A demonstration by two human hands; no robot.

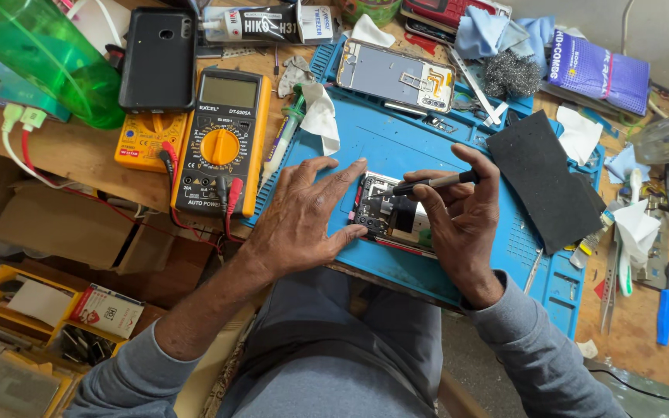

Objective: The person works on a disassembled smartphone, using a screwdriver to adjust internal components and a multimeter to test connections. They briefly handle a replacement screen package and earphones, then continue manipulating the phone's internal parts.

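We see a wooden bench (79,151) carrying a blue work mat (404,147), and near the mat's front edge lies an opened phone (389,217) with its insides showing. Our left hand (300,217) lies flat with fingers spread, pressing on the phone's left end, while our right hand (462,209) is closed around a thin screwdriver (427,183) whose tip meets the phone's upper part. Around them sit a black pad (543,178) to the right, a yellow-and-black meter (218,139) to the left, and a second phone frame (396,76) at the mat's far edge.
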